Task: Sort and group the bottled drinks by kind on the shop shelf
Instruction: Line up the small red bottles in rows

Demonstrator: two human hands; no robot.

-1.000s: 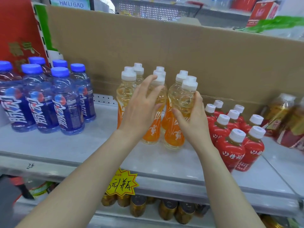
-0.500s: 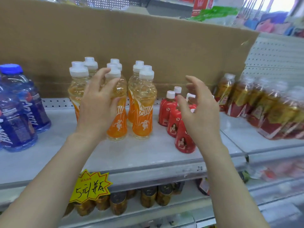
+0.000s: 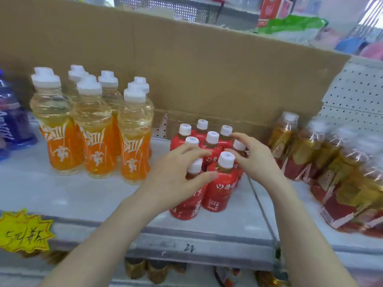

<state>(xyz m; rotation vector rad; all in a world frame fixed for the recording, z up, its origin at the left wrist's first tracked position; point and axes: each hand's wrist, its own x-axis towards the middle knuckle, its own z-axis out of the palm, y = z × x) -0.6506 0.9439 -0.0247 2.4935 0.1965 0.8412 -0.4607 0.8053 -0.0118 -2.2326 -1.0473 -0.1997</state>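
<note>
Several small red bottles with white caps [image 3: 219, 193] stand in a tight cluster at the middle of the grey shelf [image 3: 83, 195]. My left hand [image 3: 176, 179] reaches in from the left with its fingers spread. It lies against the front-left red bottle, whose cap shows between thumb and forefinger. My right hand [image 3: 255, 160] hovers at the cluster's right side, fingers loosely curved beside the caps, gripping nothing. Several tall orange-labelled bottles [image 3: 97, 141] stand grouped to the left, apart from both hands.
Blue bottles [image 3: 14, 125] stand at the far left edge. Shrink-wrapped tea bottles [image 3: 342, 172] fill the right, past a thin shelf divider [image 3: 261, 206]. A cardboard sheet [image 3: 207, 69] backs the shelf. A yellow price tag [image 3: 22, 230] hangs on the front lip above cans [image 3: 145, 268].
Both hands left the orange bottles and moved right to the red cluster. The view swung right, so the blue bottles are nearly out of frame.
</note>
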